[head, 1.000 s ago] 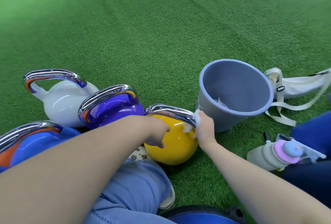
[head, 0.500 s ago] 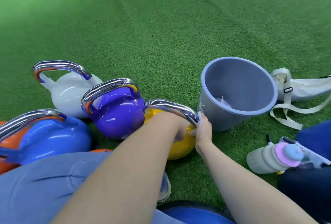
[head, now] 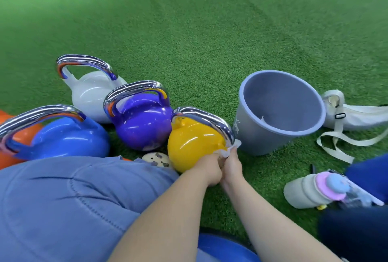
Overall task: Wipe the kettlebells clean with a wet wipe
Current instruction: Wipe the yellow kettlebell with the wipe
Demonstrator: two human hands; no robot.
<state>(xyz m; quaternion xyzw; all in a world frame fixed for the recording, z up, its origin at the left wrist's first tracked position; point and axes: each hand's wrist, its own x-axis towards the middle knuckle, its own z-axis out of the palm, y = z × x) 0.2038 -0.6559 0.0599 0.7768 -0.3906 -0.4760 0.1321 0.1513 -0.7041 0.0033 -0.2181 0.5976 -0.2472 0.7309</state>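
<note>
— Where was the kettlebell you were cleaning?

— The glossy yellow kettlebell point(head: 193, 144) with its chrome handle point(head: 206, 120) sat on the green artificial turf point(head: 189, 41), touching the purple kettlebell point(head: 140, 127) and just beside the grey plastic bucket point(head: 279, 112).

— And your hands?

— Your right hand point(head: 232, 165) pinched the crumpled white wet wipe point(head: 227, 150) against the handle's base. Your left hand point(head: 210, 169) pressed against the yellow body beside it; its fingers were hidden, so I cannot tell their pose.
</note>
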